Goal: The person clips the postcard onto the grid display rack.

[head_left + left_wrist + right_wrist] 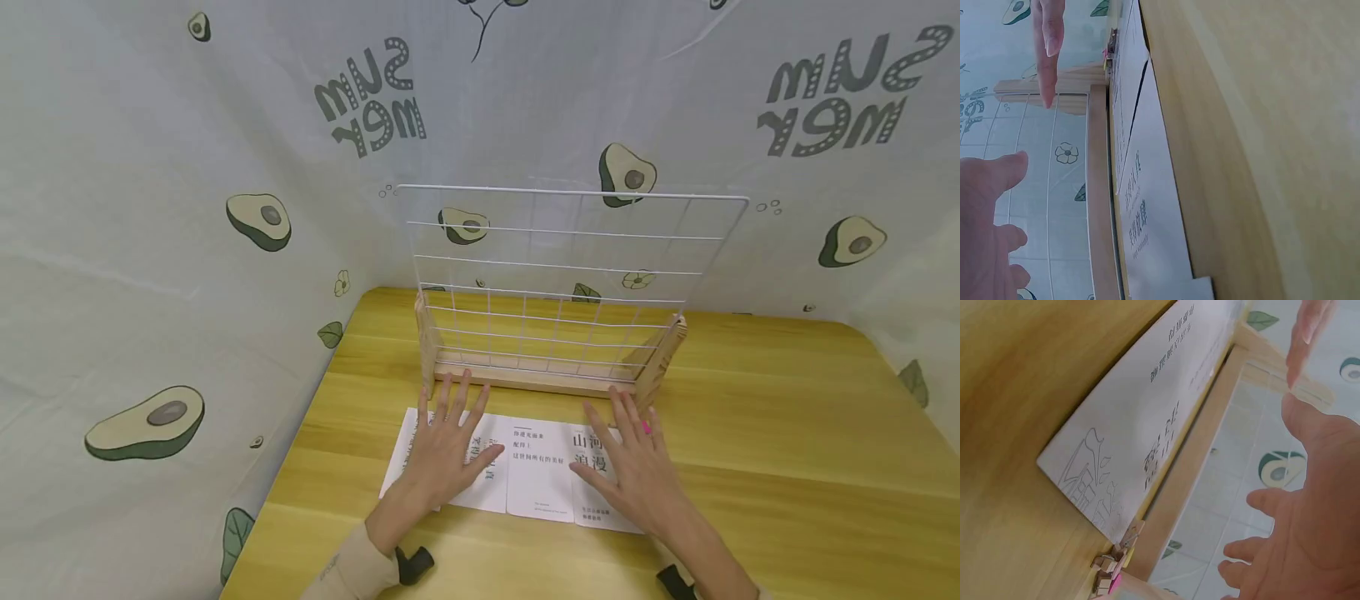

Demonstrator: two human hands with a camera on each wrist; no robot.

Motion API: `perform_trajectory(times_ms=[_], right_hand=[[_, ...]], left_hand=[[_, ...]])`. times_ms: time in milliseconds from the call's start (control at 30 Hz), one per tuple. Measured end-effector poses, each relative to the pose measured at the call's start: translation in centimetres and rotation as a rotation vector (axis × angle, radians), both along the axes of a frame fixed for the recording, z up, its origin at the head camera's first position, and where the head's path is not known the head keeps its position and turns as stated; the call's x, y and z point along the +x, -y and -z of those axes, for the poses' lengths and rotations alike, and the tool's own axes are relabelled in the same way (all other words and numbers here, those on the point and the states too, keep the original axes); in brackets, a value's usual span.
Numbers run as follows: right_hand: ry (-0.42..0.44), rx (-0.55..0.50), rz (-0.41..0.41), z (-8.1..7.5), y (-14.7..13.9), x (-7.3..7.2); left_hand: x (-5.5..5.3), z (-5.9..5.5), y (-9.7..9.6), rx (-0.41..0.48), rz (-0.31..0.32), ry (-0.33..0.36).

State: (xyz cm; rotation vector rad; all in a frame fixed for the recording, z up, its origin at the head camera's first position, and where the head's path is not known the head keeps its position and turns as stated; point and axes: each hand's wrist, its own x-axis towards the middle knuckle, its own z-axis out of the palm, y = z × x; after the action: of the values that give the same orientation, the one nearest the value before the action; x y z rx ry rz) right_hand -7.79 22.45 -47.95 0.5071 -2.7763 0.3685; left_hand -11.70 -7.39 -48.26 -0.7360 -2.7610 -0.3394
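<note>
White cards printed with dark characters lie side by side on the table; one middle card [540, 483] is uncovered between the hands. Fingers spread, my left hand [438, 458] hovers over the left cards and partly hides them. My right hand [637, 475] is spread the same way above the right-hand card [596, 500]. Both wrist views show the left hand [988, 219] and the right hand [1304, 512] raised apart from the cards, holding nothing. Small wooden clothespins [1110, 565], one with pink, lie by the right card's end, mostly hidden behind the right hand in the head view.
Just behind the cards stands a white wire grid [555, 271] in a wooden base [525, 379] with a wooden upright at each end. A white cloth [285, 108] with avocado prints hangs behind and to the left of the yellow wood-grain table [810, 433].
</note>
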Motion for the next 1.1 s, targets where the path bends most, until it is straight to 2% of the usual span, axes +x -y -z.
perform_trajectory(times_ms=[200, 400, 667, 767, 933, 1000, 1100], right_hand=[[0.035, -0.022, 0.012, 0.3, -1.0, 0.5], [0.087, -0.083, 0.067, 0.0, -2.9, 0.8], [-0.021, -0.141, 0.145, -0.2, -6.1, 1.2], [-0.078, -0.153, 0.167, -0.1, -7.2, 1.0], [-0.183, -0.187, 0.148, 0.3, -8.4, 0.4], [-0.186, -0.196, 0.143, 0.6, -8.8, 0.2], [-0.107, -0.210, 0.168, 0.9, -9.2, 0.0]], left_hand=[[0.0, -0.1, -0.8, -0.036, 0.036, 0.036], [-0.3, -0.9, -2.2, -0.062, 0.080, 0.100], [-0.9, -1.7, -4.8, -0.118, 0.130, 0.181], [-1.3, -1.8, -6.1, -0.102, 0.162, 0.215], [-2.1, -1.3, -8.4, -0.060, 0.211, 0.287], [-2.2, -1.1, -9.3, -0.058, 0.221, 0.300], [-2.3, -0.9, -10.6, -0.064, 0.235, 0.296]])
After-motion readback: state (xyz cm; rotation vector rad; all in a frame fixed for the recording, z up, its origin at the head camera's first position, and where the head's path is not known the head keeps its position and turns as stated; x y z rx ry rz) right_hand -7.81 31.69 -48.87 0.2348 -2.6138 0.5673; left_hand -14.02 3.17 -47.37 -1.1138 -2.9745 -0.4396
